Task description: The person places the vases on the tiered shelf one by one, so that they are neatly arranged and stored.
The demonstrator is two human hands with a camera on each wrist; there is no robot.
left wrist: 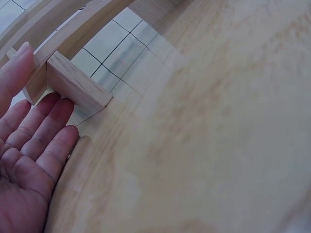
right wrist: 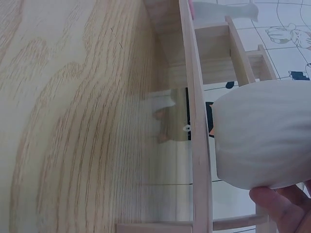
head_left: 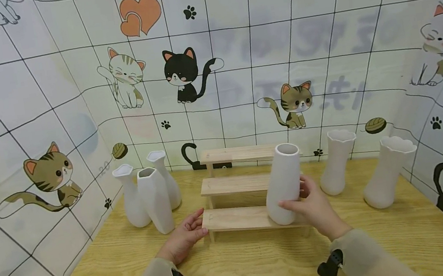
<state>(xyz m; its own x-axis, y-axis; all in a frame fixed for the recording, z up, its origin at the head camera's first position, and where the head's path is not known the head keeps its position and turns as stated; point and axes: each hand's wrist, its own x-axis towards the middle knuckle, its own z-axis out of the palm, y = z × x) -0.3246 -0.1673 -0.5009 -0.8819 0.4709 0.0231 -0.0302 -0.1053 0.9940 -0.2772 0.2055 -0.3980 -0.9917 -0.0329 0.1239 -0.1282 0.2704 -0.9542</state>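
Note:
A smooth white vase (head_left: pixel 283 186) is gripped by my right hand (head_left: pixel 315 205), thumb on its near side and fingers round its right side. It stands nearly upright at the right end of the bottom tier of a three-tier wooden display rack (head_left: pixel 237 217). In the right wrist view, the vase's base (right wrist: pixel 226 141) is close over the shelf edge (right wrist: pixel 198 121). My left hand (head_left: pixel 184 236) is at the left end of that bottom tier. In the left wrist view its fingers (left wrist: pixel 46 126) extend beside the rack's leg (left wrist: pixel 77 82), with the thumb overlapping the shelf end.
Left of the rack stand three white vases: a faceted one (head_left: pixel 156 205) in front, a narrow-necked one (head_left: pixel 131 199) and another (head_left: pixel 166 179) behind. Two white vases with wavy rims (head_left: pixel 337 163) (head_left: pixel 388 175) stand at right on the wooden table (head_left: pixel 241 268). A cat-printed cloth (head_left: pixel 235 59) surrounds the table.

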